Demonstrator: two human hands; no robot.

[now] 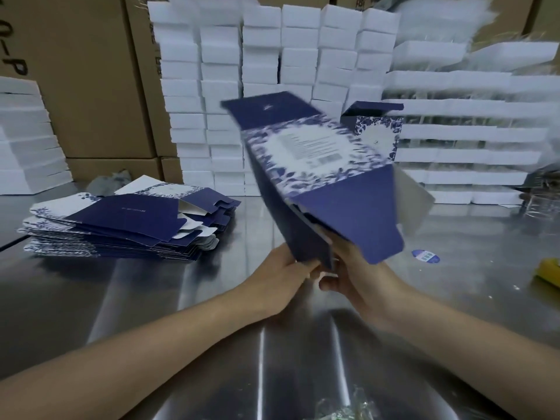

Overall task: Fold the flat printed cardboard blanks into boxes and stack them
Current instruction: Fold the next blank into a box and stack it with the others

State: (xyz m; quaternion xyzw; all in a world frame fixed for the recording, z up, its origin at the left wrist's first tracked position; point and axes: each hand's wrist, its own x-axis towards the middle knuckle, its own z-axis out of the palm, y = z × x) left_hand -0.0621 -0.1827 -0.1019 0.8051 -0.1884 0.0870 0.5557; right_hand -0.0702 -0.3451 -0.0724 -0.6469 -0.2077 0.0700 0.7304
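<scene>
**Both hands grip a half-opened blank above the steel table**

At the near edge lies a scrap of crumpled clear plastic (339,406) on the steel table (188,298). Just beyond it, both forearms reach inward and meet at the middle. The left hand (280,277) curls around the near bottom corner of the printed blank (318,156), pinching its navy edge. The right hand (360,283) grasps the same end from the right. Its thumb shows below the cardboard, and its fingers are hidden under the wide navy flap. The blank rises from the hands, tilted away, clear of the table, with its floral panel facing up.

To the right on the table lie a round blue sticker (425,256) and, at the edge, a yellow object (549,272). Far left of the hands rests a pile of flat blanks (121,228). Behind everything stand stacks of white boxes (272,65), with brown cartons (88,86) at far left.
</scene>
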